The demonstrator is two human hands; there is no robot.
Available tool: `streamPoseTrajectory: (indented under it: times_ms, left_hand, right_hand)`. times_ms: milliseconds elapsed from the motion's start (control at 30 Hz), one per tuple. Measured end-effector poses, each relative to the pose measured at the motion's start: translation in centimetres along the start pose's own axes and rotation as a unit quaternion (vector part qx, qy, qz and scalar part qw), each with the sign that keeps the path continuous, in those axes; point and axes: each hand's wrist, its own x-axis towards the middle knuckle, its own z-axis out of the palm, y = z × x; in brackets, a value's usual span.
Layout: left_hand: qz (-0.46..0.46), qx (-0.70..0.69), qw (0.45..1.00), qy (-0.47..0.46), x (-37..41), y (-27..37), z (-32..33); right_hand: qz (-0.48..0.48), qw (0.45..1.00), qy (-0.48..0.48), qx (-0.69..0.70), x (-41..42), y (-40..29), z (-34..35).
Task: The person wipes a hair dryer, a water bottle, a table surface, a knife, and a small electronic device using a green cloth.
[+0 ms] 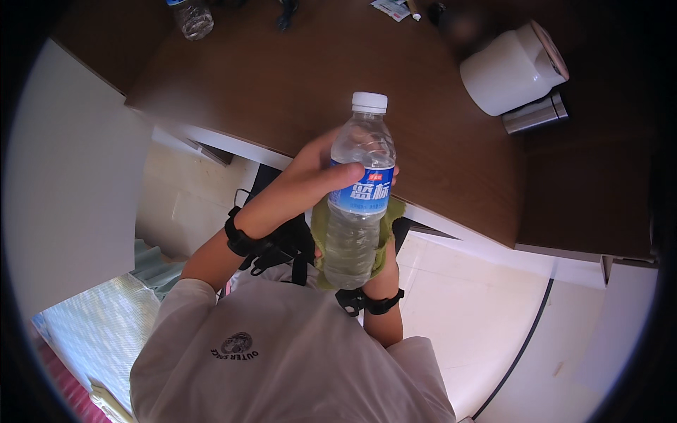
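Note:
A clear plastic bottle (353, 238) with a white cap and a blue label bearing writing is held in front of my chest, its cap pointing towards the desk. Clear liquid shows inside. My left hand (330, 172) wraps around its upper part, the thumb lying over the label. Behind the bottle's lower part is a green cloth (395, 211). My right hand (389, 264) is at the cloth and mostly hidden by it and the bottle; a fingertip shows at the cloth's left edge. Whether it also grips the bottle is unclear.
Beyond my hands lies a brown wooden desk (296, 90). At its right are a white lidded jar (505, 71) and a metal cylinder (534, 115). Another plastic bottle (195, 21), a small packet (392, 8) and a tube stand or lie farther back. A pale panel (79, 174) rises at left.

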Motion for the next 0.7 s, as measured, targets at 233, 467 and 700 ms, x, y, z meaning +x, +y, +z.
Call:
streamPoseTrajectory:
  times_ms: [233,467,700]
  left_hand:
    - [0.107,0.085,0.979,0.150,-0.1,1.2,0.3]
    - [0.045,-0.005,0.994,0.102,-0.3,0.2,0.3]
    - [0.045,-0.147,0.988,0.031,-1.4,-0.7,0.4]
  right_hand:
    - [0.012,0.897,0.141,-0.418,-1.4,1.7,-2.5]
    - [-0.049,0.875,0.183,-0.446,-0.6,2.6,-1.4]
    - [0.068,0.964,0.145,-0.214,-1.4,1.7,-2.3]
